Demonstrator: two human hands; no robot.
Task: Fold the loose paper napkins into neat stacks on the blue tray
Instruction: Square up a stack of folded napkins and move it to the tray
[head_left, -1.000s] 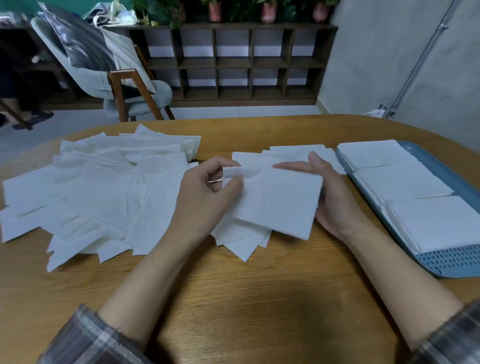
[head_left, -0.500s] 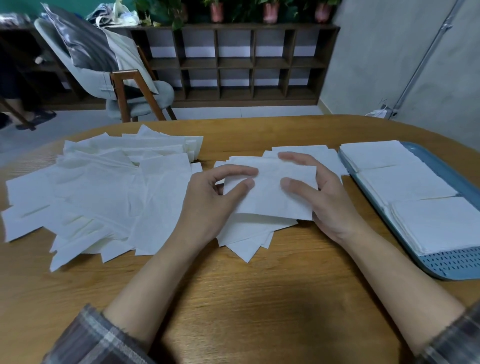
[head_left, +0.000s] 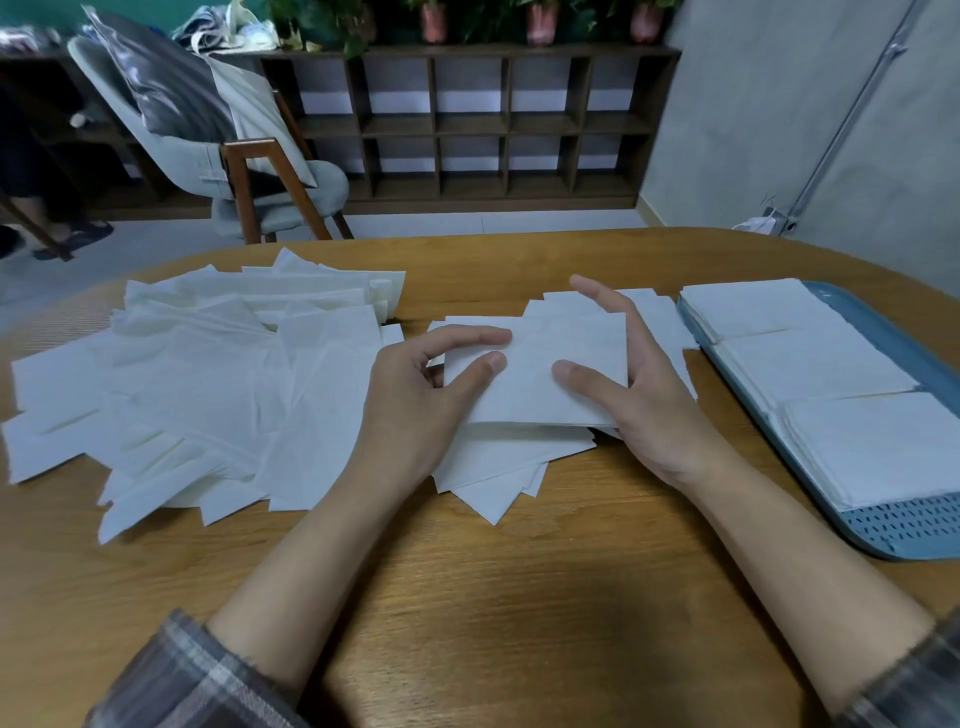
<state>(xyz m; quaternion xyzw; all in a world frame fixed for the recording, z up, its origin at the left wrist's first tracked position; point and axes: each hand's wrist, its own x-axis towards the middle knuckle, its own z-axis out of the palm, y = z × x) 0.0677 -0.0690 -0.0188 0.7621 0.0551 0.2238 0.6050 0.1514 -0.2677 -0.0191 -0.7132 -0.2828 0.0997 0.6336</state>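
Left hand (head_left: 415, 400) and right hand (head_left: 654, 400), fingers relaxed, press thumbs on white folded paper napkin (head_left: 530, 400) atop loose white napkin pile (head_left: 493, 467).

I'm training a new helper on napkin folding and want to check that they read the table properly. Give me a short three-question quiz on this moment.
1. True or false: the blue tray lies to the left of the loose napkin pile.
2. How many napkin stacks sit on the tray?
3. The left hand and right hand each have a thumb on: A) the folded napkin, B) the tray, C) the loose pile.
Key: 1 false; 2 three; 3 A.
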